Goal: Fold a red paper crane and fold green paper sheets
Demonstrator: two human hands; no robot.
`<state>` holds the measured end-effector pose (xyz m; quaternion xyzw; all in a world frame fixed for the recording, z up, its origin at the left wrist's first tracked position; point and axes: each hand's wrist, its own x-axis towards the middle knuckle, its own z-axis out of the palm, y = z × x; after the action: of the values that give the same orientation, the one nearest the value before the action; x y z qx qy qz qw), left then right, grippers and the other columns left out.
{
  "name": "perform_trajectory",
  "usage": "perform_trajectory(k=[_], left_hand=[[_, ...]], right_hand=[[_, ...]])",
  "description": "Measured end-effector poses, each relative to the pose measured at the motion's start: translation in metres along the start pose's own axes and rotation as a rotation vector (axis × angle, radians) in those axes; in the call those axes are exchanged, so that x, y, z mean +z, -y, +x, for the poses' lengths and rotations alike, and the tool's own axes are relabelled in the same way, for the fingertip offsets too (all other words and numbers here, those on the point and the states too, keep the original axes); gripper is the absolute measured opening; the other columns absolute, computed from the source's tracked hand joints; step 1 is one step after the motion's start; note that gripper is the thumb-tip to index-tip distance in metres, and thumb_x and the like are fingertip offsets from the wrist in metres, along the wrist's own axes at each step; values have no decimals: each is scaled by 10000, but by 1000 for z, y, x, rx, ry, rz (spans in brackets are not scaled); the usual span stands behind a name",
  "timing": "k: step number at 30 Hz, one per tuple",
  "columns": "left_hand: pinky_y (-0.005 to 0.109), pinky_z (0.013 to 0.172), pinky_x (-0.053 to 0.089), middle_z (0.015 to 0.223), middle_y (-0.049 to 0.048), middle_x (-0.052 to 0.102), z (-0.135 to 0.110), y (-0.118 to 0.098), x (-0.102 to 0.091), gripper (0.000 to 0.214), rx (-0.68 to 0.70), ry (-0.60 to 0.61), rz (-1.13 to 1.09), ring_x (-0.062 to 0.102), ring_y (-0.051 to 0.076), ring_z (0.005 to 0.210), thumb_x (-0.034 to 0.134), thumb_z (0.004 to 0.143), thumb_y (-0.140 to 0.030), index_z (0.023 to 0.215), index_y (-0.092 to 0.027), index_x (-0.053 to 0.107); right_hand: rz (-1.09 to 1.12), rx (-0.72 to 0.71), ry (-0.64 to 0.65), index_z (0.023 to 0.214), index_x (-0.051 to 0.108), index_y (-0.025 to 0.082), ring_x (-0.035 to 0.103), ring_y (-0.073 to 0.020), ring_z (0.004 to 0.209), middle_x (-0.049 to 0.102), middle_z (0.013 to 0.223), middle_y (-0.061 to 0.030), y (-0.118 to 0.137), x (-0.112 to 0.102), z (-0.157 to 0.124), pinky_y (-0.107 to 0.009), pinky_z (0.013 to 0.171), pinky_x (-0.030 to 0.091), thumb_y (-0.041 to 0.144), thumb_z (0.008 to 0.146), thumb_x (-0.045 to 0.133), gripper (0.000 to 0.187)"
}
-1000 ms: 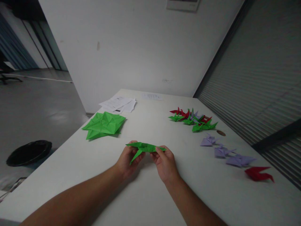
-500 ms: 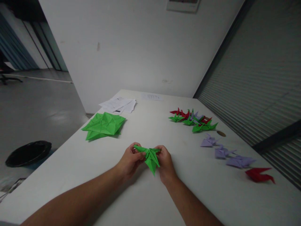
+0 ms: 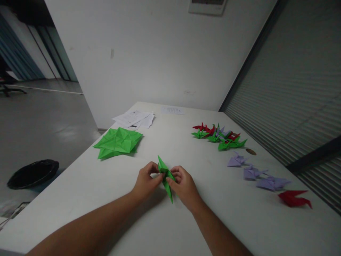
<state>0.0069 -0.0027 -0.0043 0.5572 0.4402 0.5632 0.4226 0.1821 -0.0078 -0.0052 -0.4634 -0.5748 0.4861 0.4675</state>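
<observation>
Between my hands is a green origami crane (image 3: 165,173), held above the white table (image 3: 160,227). One long point of it aims up and away, another down toward me. My left hand (image 3: 147,179) pinches its left side between thumb and fingers. From the right, my right hand (image 3: 185,185) grips the paper with thumb in front and curled fingers behind. My fingers cover part of the folds at the middle.
Creased green paper sheets (image 3: 118,140) lie at the left, with printed papers (image 3: 134,118) behind them. Finished cranes (image 3: 215,135) cluster at the back right. Purple cranes (image 3: 252,172) and a red crane (image 3: 294,198) line the right side. A black-lined bin (image 3: 33,174) stands on the floor.
The green crane has turned between my hands, from points spread sideways and down to a narrow upright slant. My right thumb has come onto its near face.
</observation>
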Motion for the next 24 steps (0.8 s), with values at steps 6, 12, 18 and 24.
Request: perform_trajectory(k=[6, 12, 18, 24], left_hand=[[249, 642, 466, 681, -18, 632, 6, 9, 3, 298, -172, -85, -296, 565, 126, 652, 831, 781, -375, 727, -165, 626], [238, 622, 471, 684, -36, 581, 13, 13, 2, 347, -298, -142, -426, 541, 111, 635, 854, 759, -410, 747, -172, 603], [265, 744, 522, 960, 24, 680, 4, 4, 8, 348, -297, 47, -410, 650, 161, 854, 891, 722, -266, 952, -188, 643], [333, 799, 539, 946, 63, 717, 1, 5, 11, 385, -235, 163, -343, 670, 214, 896, 901, 689, -249, 976, -164, 658]], right_hand=[[-40, -44, 51, 937, 553, 235, 686, -171, 755, 677, 837, 7, -1, -1, -1, -264, 649, 527, 260, 804, 714, 210], [-65, -50, 34, 925, 545, 236, 679, -180, 759, 670, 827, -1, -5, 1, 0, -286, 679, 536, 267, 823, 688, 178], [-17, -47, -40, 935, 512, 242, 654, -166, 674, 643, 785, 13, -6, 0, 1, -257, 587, 505, 361, 844, 702, 242], [-31, -60, -61, 864, 551, 225, 511, -127, 570, 556, 679, 41, -7, -4, 2, -235, 515, 379, 437, 865, 696, 257]])
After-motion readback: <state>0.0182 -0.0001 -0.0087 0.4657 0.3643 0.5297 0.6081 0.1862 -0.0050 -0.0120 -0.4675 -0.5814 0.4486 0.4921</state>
